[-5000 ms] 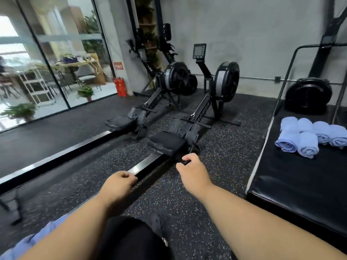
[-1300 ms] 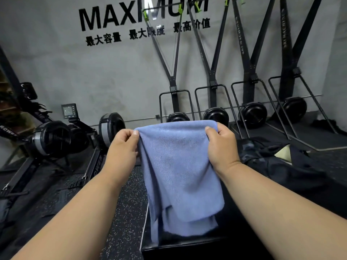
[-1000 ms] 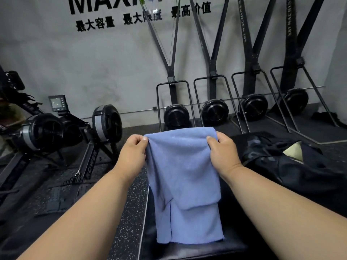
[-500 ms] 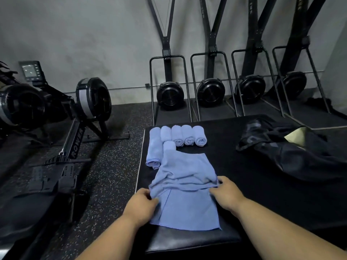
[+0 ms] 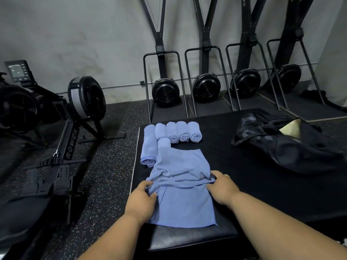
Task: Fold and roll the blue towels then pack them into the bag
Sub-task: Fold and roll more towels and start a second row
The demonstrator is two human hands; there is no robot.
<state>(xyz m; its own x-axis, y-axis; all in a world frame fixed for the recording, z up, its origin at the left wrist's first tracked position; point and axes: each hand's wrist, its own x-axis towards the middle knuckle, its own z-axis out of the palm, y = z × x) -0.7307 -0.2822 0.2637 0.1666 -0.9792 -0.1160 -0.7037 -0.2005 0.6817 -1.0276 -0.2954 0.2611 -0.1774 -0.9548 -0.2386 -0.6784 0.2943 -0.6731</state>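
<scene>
Six blue towels are laid out on the black padded bench (image 5: 281,194) in the head view, and the fold is in hand: five rolled towels (image 5: 177,132) are lined up at the far edge, with one more roll (image 5: 163,143) set just in front of them, while the unrolled blue towel (image 5: 183,186) is spread flat at the near end, its far edge touching that front roll. A rumpled ridge is seen across its middle, and that ridge is pinched at both ends: the left edge is gripped by the left hand (image 5: 141,198), fingers curled into the cloth, and the right edge is nipped by the right hand (image 5: 222,188), thumb and fingers closed on the bunched layer. Both forearms are stretched forward and low, palms turned down, wrists close to the pad. By the look of it, the fold is only half settled; the crease would need to be drawn flat and squared before any rolling is started. The black bag (image 5: 285,145) is left lying open, well apart to the right, with nothing blue seen inside.
</scene>
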